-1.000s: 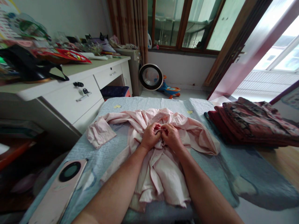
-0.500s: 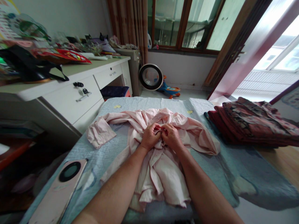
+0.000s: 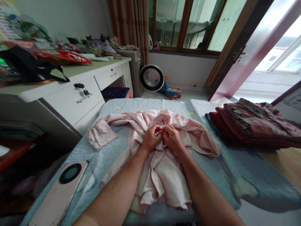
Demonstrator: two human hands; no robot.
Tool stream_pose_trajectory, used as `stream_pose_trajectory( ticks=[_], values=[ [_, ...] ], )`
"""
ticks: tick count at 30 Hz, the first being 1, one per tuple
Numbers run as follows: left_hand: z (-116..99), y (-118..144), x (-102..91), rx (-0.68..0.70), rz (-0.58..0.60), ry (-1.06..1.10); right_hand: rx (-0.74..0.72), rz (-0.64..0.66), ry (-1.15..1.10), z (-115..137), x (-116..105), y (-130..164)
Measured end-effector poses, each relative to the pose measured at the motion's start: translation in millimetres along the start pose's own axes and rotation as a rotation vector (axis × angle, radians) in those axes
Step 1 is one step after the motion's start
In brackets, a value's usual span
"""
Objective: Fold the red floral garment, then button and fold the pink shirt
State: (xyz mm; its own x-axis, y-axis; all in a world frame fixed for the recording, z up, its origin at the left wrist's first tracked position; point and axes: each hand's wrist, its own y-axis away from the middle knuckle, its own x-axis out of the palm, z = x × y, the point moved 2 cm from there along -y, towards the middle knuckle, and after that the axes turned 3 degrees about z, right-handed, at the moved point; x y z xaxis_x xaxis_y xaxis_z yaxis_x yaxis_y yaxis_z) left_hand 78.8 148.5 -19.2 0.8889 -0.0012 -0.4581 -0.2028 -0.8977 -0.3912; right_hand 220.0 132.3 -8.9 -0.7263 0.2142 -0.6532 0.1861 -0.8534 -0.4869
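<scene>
Barely anything had shifted since the earlier frame: both hands stayed bunched together on the pink shirt (image 3: 162,163), fingers maybe nudged a hair. That shirt lay crumpled in the middle of the blue quilted bedspread (image 3: 216,175), one sleeve flung out to the left. The left hand (image 3: 150,138) was curled narrow, pinching a bit of cloth near the front placket, and the right hand (image 3: 172,138) was pinched shut on the same spot, touching the left. Looked like button work to me, though the button itself was too small to make out.

If it was me, I'd have kept the two edges flat and lined up, held the hole open with one thumb, and pushed with the other, no yanking.

Containers: the white desk (image 3: 70,94) had drawers, all shut, keys (image 3: 81,88) hanging from one lock, so contents were hidden. Its top was piled with bags and packets. A phone (image 3: 61,191) lay near the left forearm, and folded dark red clothes (image 3: 254,122) sat stacked to the right.
</scene>
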Motion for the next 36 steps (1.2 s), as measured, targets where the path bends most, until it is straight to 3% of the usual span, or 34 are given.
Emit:
stream_pose_trajectory(
  ticks=[36],
  values=[
    [-3.2, -0.5, 2.6, 0.066, 0.005, -0.148, 0.014, 0.019, -0.021, -3.7, 1.3, -0.7]
  ],
)
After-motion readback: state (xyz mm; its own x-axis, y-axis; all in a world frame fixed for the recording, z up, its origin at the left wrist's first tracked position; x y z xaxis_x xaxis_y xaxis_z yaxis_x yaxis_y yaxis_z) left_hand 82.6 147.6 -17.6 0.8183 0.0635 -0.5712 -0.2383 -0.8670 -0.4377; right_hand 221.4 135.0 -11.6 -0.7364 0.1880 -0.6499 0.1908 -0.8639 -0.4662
